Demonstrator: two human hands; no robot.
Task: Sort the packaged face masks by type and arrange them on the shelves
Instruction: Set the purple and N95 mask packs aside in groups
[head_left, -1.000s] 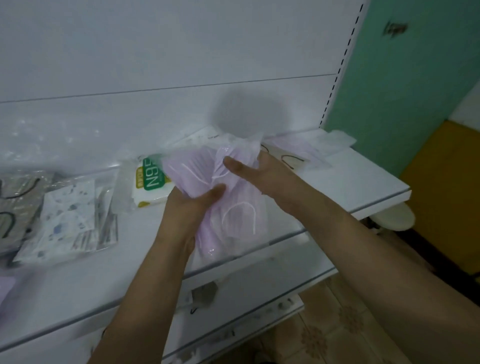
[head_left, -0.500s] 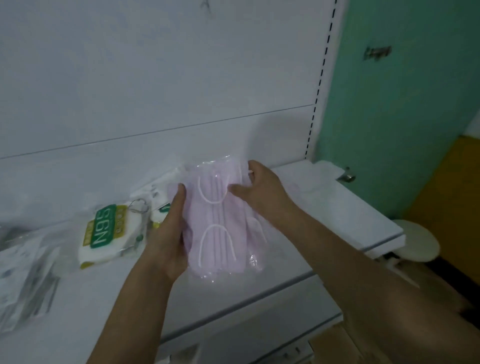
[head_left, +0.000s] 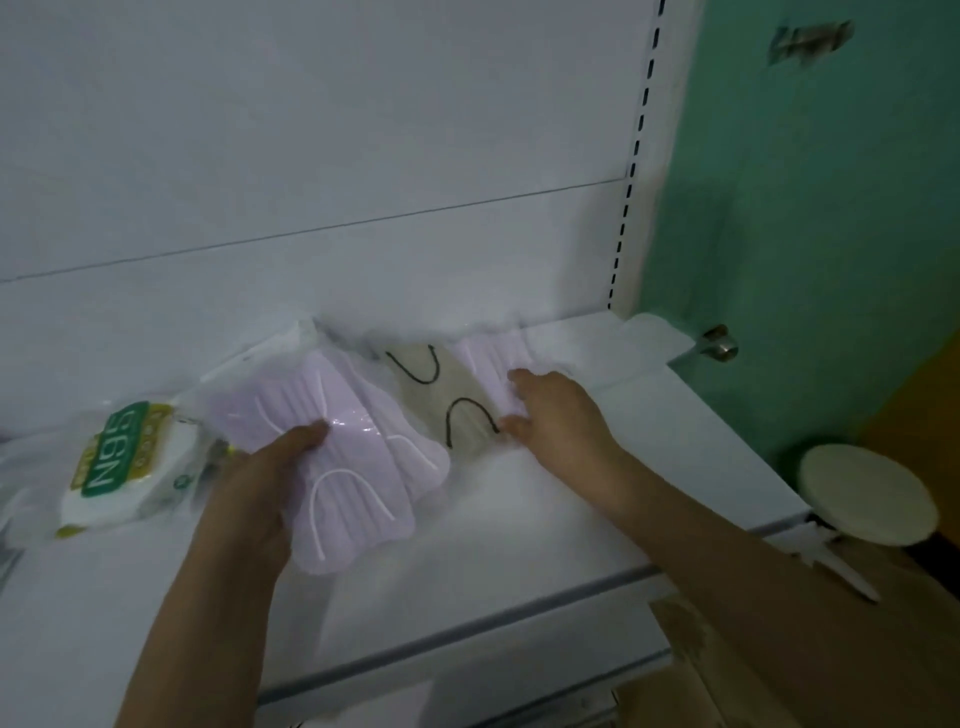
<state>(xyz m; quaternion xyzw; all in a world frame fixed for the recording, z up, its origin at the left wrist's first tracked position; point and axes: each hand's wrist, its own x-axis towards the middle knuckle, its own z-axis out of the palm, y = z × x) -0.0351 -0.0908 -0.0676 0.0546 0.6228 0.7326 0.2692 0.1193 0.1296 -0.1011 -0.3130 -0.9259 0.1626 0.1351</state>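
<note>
A stack of clear packets of lilac masks with white ear loops (head_left: 343, 467) is gripped at its left edge by my left hand (head_left: 260, 488), just above the white shelf (head_left: 519, 540). To its right lies a packet of beige masks with black ear loops (head_left: 431, 395). Beyond that lies another lilac mask packet (head_left: 491, 364), and my right hand (head_left: 550, 410) rests on it with thumb and fingers around its near edge. A white N95 packet with a green label (head_left: 122, 462) lies on the shelf at the left.
The white back panel (head_left: 311, 156) rises behind the shelf, with a slotted upright (head_left: 631, 171) at its right end. A green wall (head_left: 810, 208) and a round white stool (head_left: 867, 493) stand to the right. A lower shelf edge (head_left: 467, 696) shows below.
My right hand has left the lilac stack and moved right onto the far lilac packet. The left hand alone now holds the stack, lower and tilted. The beige packet has come into view.
</note>
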